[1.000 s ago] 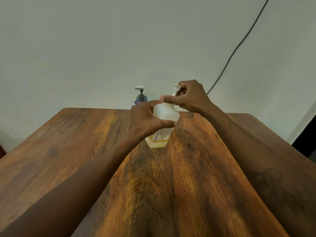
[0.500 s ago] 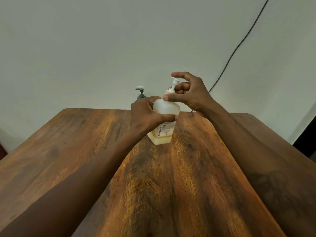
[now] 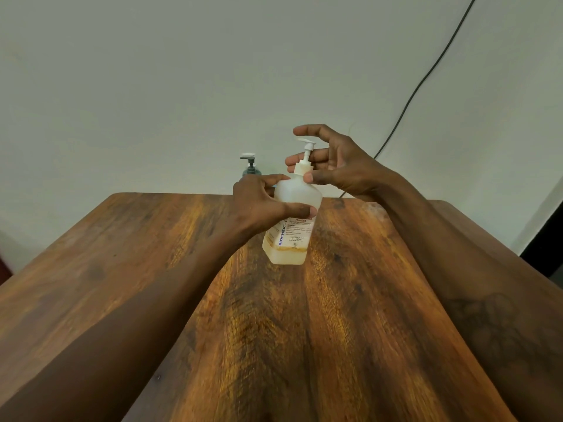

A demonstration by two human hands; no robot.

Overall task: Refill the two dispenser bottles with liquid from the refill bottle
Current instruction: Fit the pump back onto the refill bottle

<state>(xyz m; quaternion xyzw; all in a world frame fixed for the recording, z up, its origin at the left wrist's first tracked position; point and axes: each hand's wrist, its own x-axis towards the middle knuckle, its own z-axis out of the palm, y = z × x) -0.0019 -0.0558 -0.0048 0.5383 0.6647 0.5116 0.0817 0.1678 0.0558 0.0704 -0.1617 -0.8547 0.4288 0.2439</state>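
A translucent white dispenser bottle [image 3: 292, 229] with a printed label stands slightly tilted on the wooden table [image 3: 122, 254]; a low layer of yellowish liquid sits at its bottom. My left hand [image 3: 262, 204] is wrapped around its upper body. My right hand [image 3: 332, 166] pinches the white pump collar [image 3: 301, 168] between thumb and fingers, with the index finger spread above the pump head [image 3: 306, 144]. A second dispenser bottle [image 3: 250, 169], dark with a pale pump, stands behind at the table's far edge, mostly hidden by my left hand. No refill bottle is in view.
A pale wall rises right behind the table's far edge. A black cable [image 3: 426, 77] runs down the wall to the right of my right hand. A dark opening [image 3: 545, 242] shows at the right edge.
The pump head has risen and now stands upright above the neck. My right hand shifted from covering the pump to gripping its collar, fingers spreading. The bottle stays in my left hand.
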